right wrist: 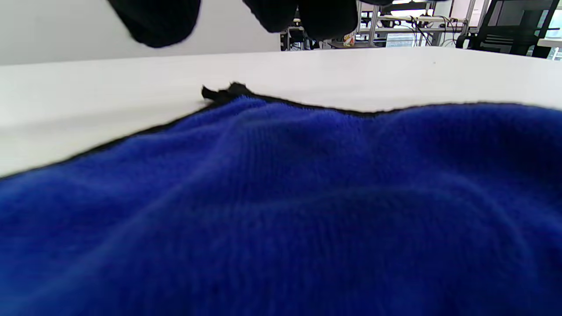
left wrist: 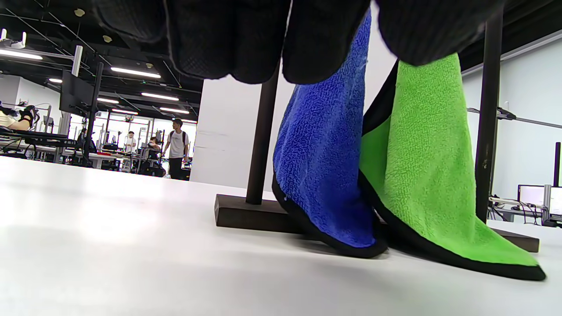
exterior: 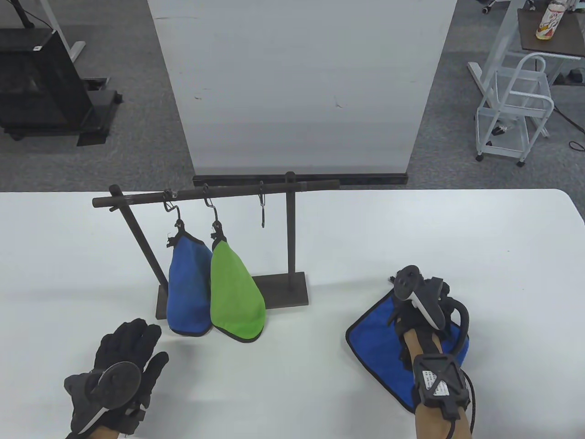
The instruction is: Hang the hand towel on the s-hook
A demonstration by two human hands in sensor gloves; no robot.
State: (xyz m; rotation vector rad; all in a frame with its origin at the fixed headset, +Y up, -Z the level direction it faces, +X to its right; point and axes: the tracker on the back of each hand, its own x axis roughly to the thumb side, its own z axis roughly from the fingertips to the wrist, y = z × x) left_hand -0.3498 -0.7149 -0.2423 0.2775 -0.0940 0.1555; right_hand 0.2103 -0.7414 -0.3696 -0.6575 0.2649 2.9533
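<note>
right hand (exterior: pixel 413 315) hovers over the flat blue towel (exterior: pixel 379 343) on the table, fingers off the cloth; its loop (right wrist: pixel 224 91) lies ahead. best pinch that loop, then lift it to the free s-hook (exterior: pixel 263 208). left hand (exterior: pixel 121 370) rests spread.

No text, brand, number or sign can be read in any of the three views. A small white label (exterior: pixel 439 388) sits on the black strap at the right wrist and carries tiny print, too small to make out. The can (exterior: pixel 549 19) on the far desk at the top right shows red and white markings, but no letters can be told apart. The distant monitors (left wrist: pixel 530 195) in the left wrist view show nothing legible.
</note>
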